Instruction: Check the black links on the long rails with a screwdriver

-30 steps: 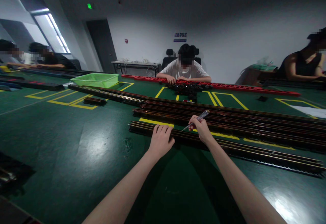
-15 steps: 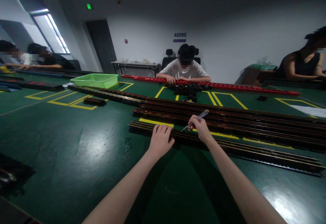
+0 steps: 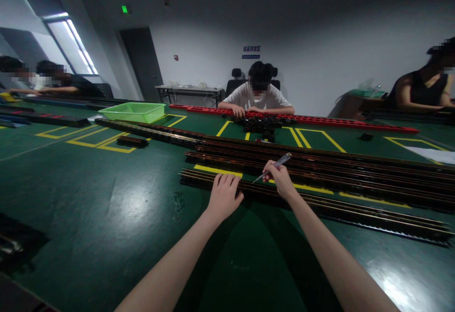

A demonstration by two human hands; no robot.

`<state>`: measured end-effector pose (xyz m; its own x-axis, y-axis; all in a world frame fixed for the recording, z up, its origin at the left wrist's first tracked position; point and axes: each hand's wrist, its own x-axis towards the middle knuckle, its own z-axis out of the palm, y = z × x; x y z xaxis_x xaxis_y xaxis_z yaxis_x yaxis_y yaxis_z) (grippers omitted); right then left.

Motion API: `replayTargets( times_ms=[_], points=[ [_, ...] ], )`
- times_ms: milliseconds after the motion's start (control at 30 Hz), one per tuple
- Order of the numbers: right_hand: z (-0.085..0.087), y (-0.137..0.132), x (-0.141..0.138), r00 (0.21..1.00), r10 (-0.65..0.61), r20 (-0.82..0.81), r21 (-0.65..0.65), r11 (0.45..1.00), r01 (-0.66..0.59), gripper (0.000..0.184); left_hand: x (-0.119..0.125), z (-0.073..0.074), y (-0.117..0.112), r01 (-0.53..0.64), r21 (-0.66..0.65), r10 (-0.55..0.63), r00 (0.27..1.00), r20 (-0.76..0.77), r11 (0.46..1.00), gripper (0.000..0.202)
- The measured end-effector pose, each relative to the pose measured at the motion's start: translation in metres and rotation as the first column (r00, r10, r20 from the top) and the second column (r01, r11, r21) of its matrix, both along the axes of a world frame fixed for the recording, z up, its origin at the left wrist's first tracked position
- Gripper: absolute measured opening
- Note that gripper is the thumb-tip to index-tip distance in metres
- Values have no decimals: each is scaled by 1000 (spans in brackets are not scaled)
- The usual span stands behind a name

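Across the green table in front of me lies a long dark rail [image 3: 359,211] with thin brass-coloured strips along it. My left hand [image 3: 224,192] is wrapped over this rail left of its middle, fingers on the far side and thumb on the near side. In my right hand [image 3: 278,178] is a slim screwdriver [image 3: 283,159] with a clear handle, tilted down to the left. Its tip meets the rail, or comes very near it, just right of my left hand. What lies under the tip is too dark to make out.
Beyond the rail lie several similar rails [image 3: 355,174] side by side. A short dark piece [image 3: 132,141] and a green basket [image 3: 133,112] are at the left. Opposite, a person in white [image 3: 256,96] sits behind a red rail [image 3: 355,123] and a dark heap of parts [image 3: 261,125].
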<state>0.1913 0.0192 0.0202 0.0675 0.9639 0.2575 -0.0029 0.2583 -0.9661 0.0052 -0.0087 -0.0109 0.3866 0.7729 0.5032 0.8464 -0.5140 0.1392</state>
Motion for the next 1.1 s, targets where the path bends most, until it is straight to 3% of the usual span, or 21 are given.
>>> replayTargets(
  times_ms=[1100],
  points=[
    [-2, 1, 0, 1000, 8, -9, 8, 1000, -8, 15, -1, -2, 1, 4, 20, -4, 1000, 3, 1000, 29]
  ],
)
